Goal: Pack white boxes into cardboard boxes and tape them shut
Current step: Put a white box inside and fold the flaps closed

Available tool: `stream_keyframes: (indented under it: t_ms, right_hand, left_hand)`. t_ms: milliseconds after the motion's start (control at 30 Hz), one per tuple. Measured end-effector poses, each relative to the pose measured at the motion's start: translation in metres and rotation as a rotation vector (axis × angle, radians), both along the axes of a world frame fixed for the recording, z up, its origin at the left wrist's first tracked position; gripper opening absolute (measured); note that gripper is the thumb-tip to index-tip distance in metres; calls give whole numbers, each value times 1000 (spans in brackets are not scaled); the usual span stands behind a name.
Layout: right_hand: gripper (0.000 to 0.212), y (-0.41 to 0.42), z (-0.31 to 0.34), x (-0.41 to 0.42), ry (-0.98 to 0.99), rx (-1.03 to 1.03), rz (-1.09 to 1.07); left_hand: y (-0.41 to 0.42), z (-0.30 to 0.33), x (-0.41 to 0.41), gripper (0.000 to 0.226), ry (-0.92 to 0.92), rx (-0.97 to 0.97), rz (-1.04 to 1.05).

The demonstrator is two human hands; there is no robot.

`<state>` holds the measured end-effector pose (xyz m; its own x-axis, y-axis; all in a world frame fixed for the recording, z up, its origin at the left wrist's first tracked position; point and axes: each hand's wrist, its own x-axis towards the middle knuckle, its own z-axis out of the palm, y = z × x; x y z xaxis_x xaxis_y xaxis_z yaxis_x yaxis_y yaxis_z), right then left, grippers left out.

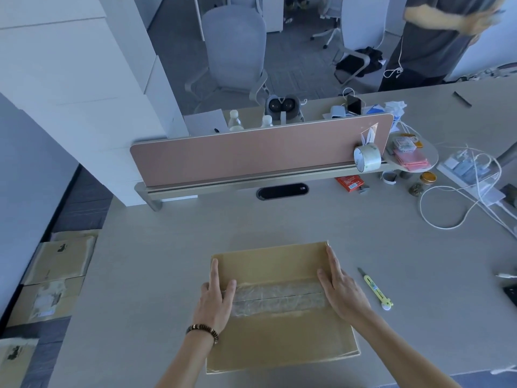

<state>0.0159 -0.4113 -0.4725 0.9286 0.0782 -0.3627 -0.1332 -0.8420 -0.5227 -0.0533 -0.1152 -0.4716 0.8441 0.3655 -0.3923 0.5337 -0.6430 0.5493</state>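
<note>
My cardboard box (pixel 279 326) sits closed on the desk (pixel 167 261) right in front of me, at six o'clock, its flaps shut and a wide band of clear tape (pixel 277 296) running across the seam from side to side. My left hand (pixel 216 296) lies flat on the left end of that tape, fingers straight and pointing to twelve o'clock, thumb spread toward the middle of the lid, holding nothing. My right hand (pixel 340 287) lies along the right edge of the box, fingers straight and together, also reaching to twelve o'clock, the palm pressing on the tape's right end. A beaded bracelet (pixel 203 330) circles my left wrist. Just beside the box at three o'clock lies a yellow utility knife (pixel 375 288), apart from my right hand. Farther off at one o'clock the tape roll (pixel 367 158) leans against the pink divider (pixel 251 152). At nine o'clock, down on the floor, lie other cardboard boxes (pixel 56 275). Across the desk at one o'clock another person (pixel 436 43) stands, blurred.
</note>
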Motion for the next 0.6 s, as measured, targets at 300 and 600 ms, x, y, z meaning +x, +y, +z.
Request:
stream_keyframes:
  t_ms: [300,600]
  right_hand:
    - [65,1,19,16,-29,-45,-5]
    - [56,-27,44,39,-30,-72,-34]
  left_hand:
    - [-4,17,20,69,72,287,-74]
    - [-52,56,88,44,-45,315,-393]
